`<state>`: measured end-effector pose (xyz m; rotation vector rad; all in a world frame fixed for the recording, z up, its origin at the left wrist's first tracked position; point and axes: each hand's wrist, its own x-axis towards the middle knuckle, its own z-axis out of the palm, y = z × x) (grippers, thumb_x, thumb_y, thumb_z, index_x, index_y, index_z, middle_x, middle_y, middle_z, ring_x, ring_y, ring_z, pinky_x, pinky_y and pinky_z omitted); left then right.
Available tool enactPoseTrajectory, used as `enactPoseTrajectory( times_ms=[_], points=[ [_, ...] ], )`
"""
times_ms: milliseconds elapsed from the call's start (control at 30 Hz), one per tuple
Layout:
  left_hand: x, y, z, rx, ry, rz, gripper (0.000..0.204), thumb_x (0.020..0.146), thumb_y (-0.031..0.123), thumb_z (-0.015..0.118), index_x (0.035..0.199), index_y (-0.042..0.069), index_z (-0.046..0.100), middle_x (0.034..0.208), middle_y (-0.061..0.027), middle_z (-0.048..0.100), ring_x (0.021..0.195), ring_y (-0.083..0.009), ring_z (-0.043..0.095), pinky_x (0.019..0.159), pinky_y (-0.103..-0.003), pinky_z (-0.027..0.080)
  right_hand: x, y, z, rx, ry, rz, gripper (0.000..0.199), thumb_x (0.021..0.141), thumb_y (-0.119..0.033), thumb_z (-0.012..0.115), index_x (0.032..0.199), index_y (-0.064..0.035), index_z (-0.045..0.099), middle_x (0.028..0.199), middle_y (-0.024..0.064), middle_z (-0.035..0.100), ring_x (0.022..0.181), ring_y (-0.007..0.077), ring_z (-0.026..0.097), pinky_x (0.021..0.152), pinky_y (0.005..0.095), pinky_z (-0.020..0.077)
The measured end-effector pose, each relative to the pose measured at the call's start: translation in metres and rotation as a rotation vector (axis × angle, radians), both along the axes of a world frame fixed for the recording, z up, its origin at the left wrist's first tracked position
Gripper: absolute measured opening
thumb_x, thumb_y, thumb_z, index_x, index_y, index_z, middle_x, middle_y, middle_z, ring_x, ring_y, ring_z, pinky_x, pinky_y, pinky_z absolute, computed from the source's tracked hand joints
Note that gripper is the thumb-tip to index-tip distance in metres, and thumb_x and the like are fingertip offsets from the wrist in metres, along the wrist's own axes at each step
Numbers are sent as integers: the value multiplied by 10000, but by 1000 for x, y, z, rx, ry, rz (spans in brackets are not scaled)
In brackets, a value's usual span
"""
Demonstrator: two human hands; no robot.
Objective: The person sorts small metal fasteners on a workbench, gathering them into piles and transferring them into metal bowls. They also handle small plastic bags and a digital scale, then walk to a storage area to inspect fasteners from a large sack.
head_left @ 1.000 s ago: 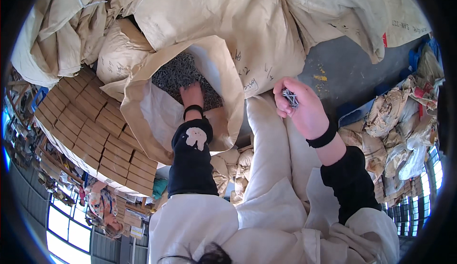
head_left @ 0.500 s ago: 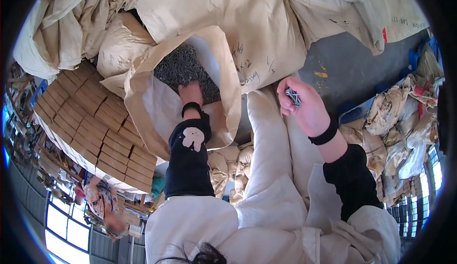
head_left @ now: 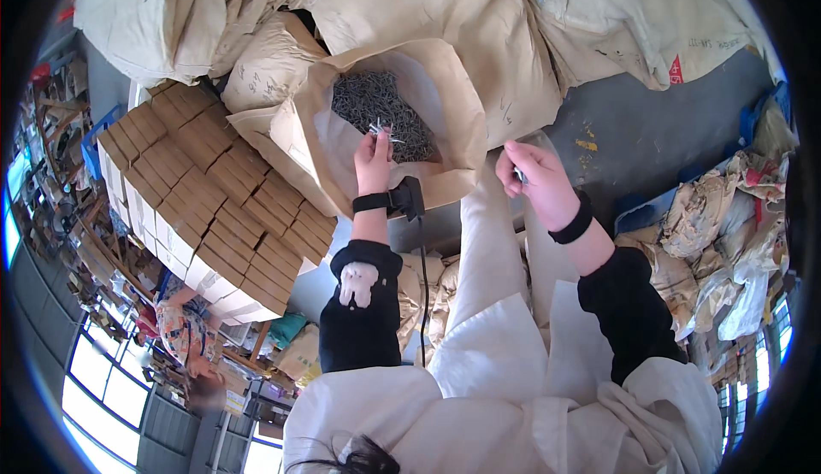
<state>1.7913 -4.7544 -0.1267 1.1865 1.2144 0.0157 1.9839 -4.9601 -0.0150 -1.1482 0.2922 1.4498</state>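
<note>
Just above the mouth of an open paper sack, my left hand is closed, fingertips pinching a small bunch of rivets that stick out at several angles. Inside the sack, which has a white lining, lies a heap of loose, thin grey metal rivets. To the right of the sack, over my legs, my right hand is curled round more rivets; only a little metal shows between its fingers. A black band with a box and a cord circles my left wrist.
Stacked brown cartons stand left of the sack. Large paper sacks crowd the far side. At the right, a blue-edged container holds crumpled paper and plastic. Another person is at the lower left.
My left hand has lifted out of the heap with rivets in its fingers. My right hand has closed further over its rivets. The whole view has shifted, with the sack farther right.
</note>
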Motion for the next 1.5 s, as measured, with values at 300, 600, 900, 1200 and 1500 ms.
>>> enactPoseTrajectory(
  times_ms=[300,600,900,1200,1500],
  points=[
    [50,-36,128,-175,-401,181,185,969,190,495,1046,39,569,752,41,506,661,-52,431,613,-188,355,-15,54,11,170,-300,279,298,957,-286,506,887,-23,628,650,-46,476,599,36,399,551,203,345],
    [62,-48,150,-141,-411,302,160,966,171,502,1032,46,578,779,42,541,658,-38,443,620,-185,379,-15,69,43,254,-437,349,234,927,-197,540,862,26,574,663,26,510,634,69,435,578,254,388],
    [46,-39,105,-269,-567,653,126,953,158,517,1009,53,557,785,1,543,656,-101,470,629,-258,402,-6,53,23,272,-275,431,311,940,-217,482,726,-5,559,620,25,523,547,76,435,506,248,344],
    [50,-46,136,-266,-614,498,90,951,125,504,991,51,534,840,-12,497,696,-114,418,679,-270,378,29,42,50,492,81,629,296,927,-177,489,1128,-16,635,701,11,604,513,30,380,477,171,284],
    [59,-58,180,-115,-487,288,122,909,102,582,987,8,578,897,-35,582,703,-67,480,641,-200,393,31,35,33,697,229,372,266,857,-227,518,787,0,637,745,110,608,511,91,439,470,201,320]
  ],
)
